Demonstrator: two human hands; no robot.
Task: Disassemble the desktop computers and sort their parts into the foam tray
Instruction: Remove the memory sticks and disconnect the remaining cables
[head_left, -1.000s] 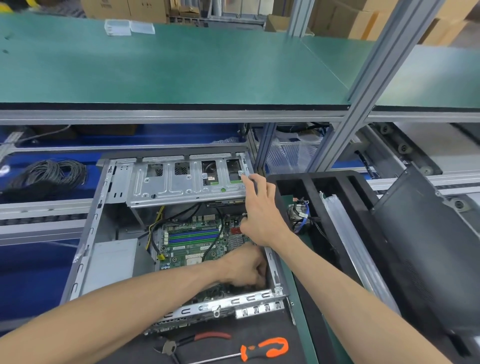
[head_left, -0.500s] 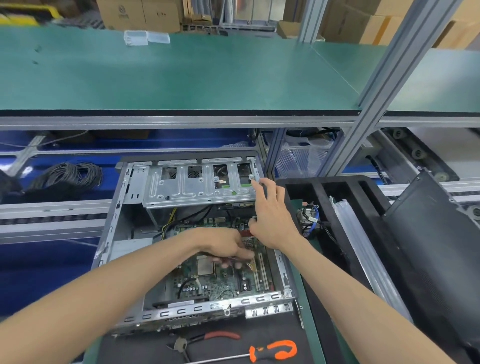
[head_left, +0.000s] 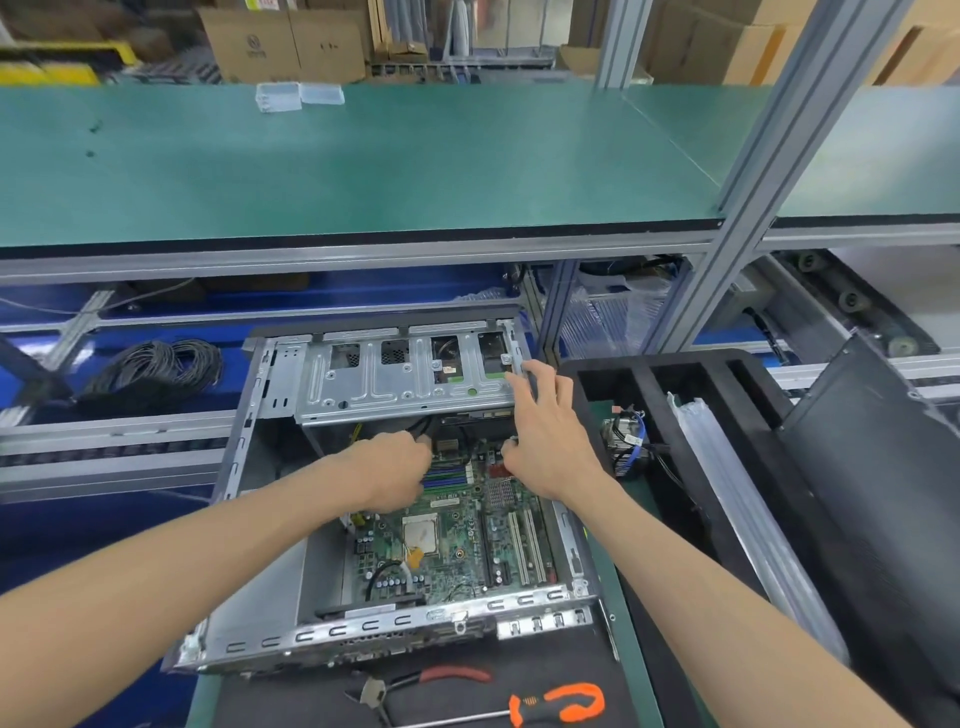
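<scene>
An open desktop case (head_left: 249, 519) lies in front of me with its green motherboard (head_left: 467, 540) exposed. A grey metal drive cage (head_left: 395, 384) stands tilted up at the far end of the case. My left hand (head_left: 389, 467) reaches under the cage at the board's far edge, fingers curled round a black cable (head_left: 420, 427). My right hand (head_left: 548, 441) has its fingers spread and straight, the fingertips resting on the cage's right edge. The black foam tray (head_left: 649, 366) sits to the right of the case and holds a cooler with blue wires (head_left: 626, 441).
Red-handled pliers (head_left: 447, 675) and an orange-handled screwdriver (head_left: 563, 704) lie on the black mat in front of the case. A clear plastic strip (head_left: 727, 467) lies in the tray. A black side panel (head_left: 883, 467) leans at the right. A green shelf (head_left: 363, 171) overhangs the bench.
My left hand moved from the near right corner of the case across the board to its far edge under the cage. My right hand stayed on the cage's right edge.
</scene>
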